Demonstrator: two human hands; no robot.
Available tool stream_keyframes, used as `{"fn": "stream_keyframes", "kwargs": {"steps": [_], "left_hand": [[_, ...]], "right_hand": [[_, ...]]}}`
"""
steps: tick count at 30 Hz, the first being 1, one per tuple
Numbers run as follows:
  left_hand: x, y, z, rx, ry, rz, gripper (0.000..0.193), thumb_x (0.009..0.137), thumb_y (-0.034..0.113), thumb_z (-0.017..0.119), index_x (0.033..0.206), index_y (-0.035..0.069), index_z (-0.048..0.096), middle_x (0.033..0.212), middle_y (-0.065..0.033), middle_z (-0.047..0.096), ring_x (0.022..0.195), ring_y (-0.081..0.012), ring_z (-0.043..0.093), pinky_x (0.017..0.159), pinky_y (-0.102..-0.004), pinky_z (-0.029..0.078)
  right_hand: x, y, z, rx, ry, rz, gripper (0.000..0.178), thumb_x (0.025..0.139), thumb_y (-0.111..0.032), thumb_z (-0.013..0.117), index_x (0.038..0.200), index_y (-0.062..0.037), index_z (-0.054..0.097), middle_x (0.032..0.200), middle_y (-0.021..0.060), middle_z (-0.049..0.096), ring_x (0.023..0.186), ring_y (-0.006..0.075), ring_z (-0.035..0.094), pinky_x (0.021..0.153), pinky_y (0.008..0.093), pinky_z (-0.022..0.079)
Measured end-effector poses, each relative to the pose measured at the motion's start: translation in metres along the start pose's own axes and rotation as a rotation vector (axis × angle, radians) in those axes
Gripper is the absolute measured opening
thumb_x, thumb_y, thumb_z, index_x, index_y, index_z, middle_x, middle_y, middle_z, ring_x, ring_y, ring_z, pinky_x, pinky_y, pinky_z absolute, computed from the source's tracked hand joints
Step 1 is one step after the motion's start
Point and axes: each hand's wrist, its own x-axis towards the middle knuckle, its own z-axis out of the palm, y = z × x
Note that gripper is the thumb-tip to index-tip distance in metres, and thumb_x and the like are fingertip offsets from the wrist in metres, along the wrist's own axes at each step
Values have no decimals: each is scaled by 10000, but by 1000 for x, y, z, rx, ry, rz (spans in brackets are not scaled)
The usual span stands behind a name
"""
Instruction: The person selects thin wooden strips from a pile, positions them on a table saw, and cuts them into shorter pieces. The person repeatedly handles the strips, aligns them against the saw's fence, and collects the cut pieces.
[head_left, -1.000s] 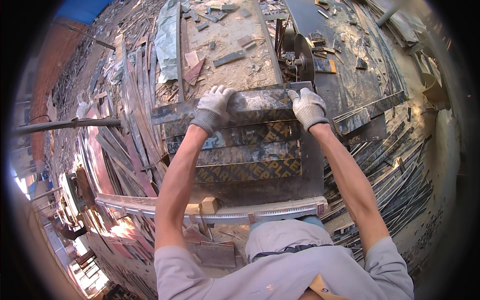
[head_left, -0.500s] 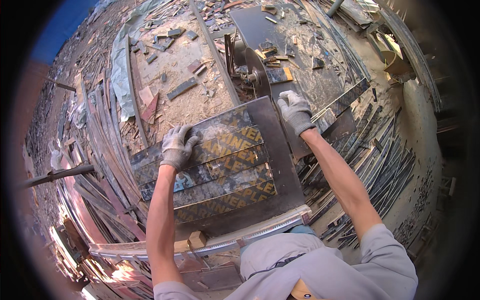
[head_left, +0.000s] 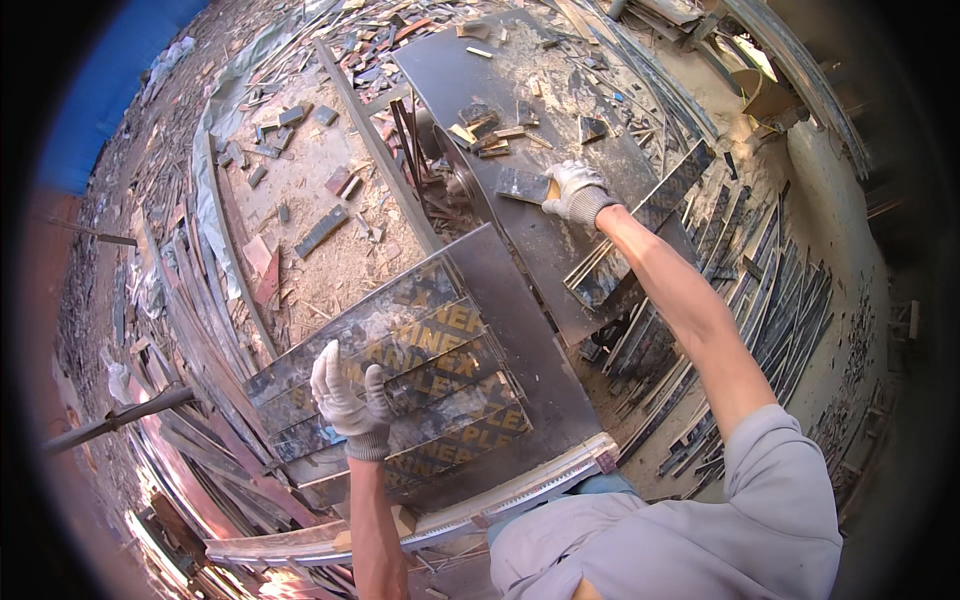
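Observation:
My right hand (head_left: pixel 577 192), in a grey-white knit glove, is closed on the near end of a short dark plywood offcut (head_left: pixel 521 185) lying on the saw's metal table (head_left: pixel 570 290), right of the blade slot. My left hand (head_left: pixel 350 395), gloved the same way, is held over the printed plywood strips (head_left: pixel 440 365) with its fingers stretched out and thumb apart, holding nothing. Those dark strips with yellow lettering lie side by side on the near metal plate (head_left: pixel 540 365). The saw blade is hard to make out in its gap.
A wooden fence with a ruler strip (head_left: pixel 500 497) runs along the near edge. Several offcuts (head_left: pixel 480 125) lie farther along the table. Sawdust and scraps cover the board (head_left: pixel 300 200) to the left. Long strips (head_left: pixel 760 330) are heaped at the right. A dark bar (head_left: pixel 120 415) juts in at left.
My right hand has moved from beside the blade to the short offcut and closed on it. My left hand has come off the printed strips and nearer to me, fingers now stretched out.

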Motion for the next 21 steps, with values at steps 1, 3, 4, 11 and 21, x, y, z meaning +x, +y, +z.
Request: {"fn": "stream_keyframes", "kwargs": {"steps": [1,3,4,11,21], "left_hand": [[-18,27,-6,-80,8,-5,646,1036,400,746,1538,39,558,1402,-195,643,1296,-404,613,1133,-515,475],[-58,84,-19,-229,-32,-11,613,1039,381,751,1517,42,571,1374,-184,658,1274,-390,632,1108,-504,501],[-77,111,-23,-296,-83,-1,596,1037,366,759,1505,44,579,1363,-176,665,1260,-382,643,1098,-498,513],[-221,240,15,-349,-570,58,952,849,416,901,1617,82,448,1586,-163,543,1456,-379,534,1192,-522,432],[-302,248,90,-73,-864,79,1122,726,472,889,1597,-59,420,1700,-330,353,1618,-522,272,1331,-644,188]], "right_hand": [[-31,8,-5,329,-58,78,644,831,-343,916,1338,-6,709,1355,206,729,1213,338,707,1026,445,571],[-98,23,-16,877,-216,215,631,861,-351,928,1327,13,708,1254,158,770,1109,257,740,980,381,591],[-138,30,-19,1089,-351,319,623,874,-347,931,1324,21,707,1217,133,782,1076,210,743,970,348,594],[-349,21,74,338,-17,-476,752,694,-223,974,1342,-55,629,1202,169,677,1086,401,702,945,485,596],[-436,35,164,362,-72,-581,745,726,-159,893,1390,-26,583,1333,192,638,1219,384,656,1041,475,548]]}}
